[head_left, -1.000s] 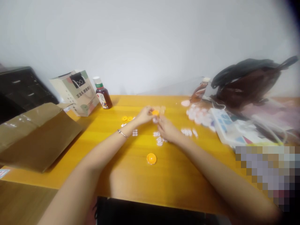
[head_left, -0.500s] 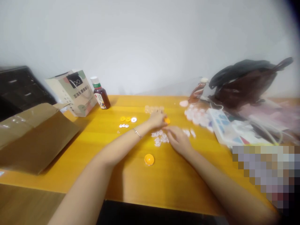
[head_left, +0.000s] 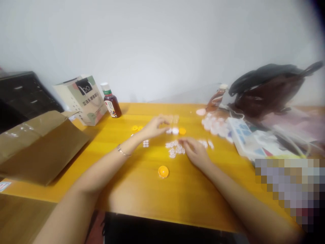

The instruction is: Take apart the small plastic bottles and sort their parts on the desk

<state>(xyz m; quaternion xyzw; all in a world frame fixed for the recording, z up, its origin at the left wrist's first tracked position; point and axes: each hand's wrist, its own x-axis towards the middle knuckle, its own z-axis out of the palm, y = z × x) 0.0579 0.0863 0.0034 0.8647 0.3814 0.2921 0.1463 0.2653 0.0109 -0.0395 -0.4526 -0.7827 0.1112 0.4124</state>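
My left hand (head_left: 155,126) hovers over the middle of the table with thumb and fingers apart, holding nothing visible. Close to its fingertips, white round caps (head_left: 175,130) and an orange round cap (head_left: 182,130) lie in a row. Behind them are clear round pieces (head_left: 175,118), partly hidden by that hand. My right hand (head_left: 196,151) has its thumb and fingers pinched together beside a cluster of small white patterned pieces (head_left: 177,149); whatever the pinch may hold is too small to make out. Nearer to me sits an orange round piece with a clear rim (head_left: 163,171).
Orange discs (head_left: 137,128) and small white dots (head_left: 145,143) lie left of centre. A dark red bottle (head_left: 111,101), paper bag (head_left: 88,101) and open cardboard box (head_left: 48,149) stand left. To the right are pale round pieces (head_left: 215,126), a brown bottle (head_left: 215,98), a white-blue box (head_left: 240,135) and a dark bag (head_left: 266,88).
My left hand has moved left and opened away from the orange cap, uncovering the row of white and orange caps. My right hand stays near the patterned pieces, its fingers pinched.
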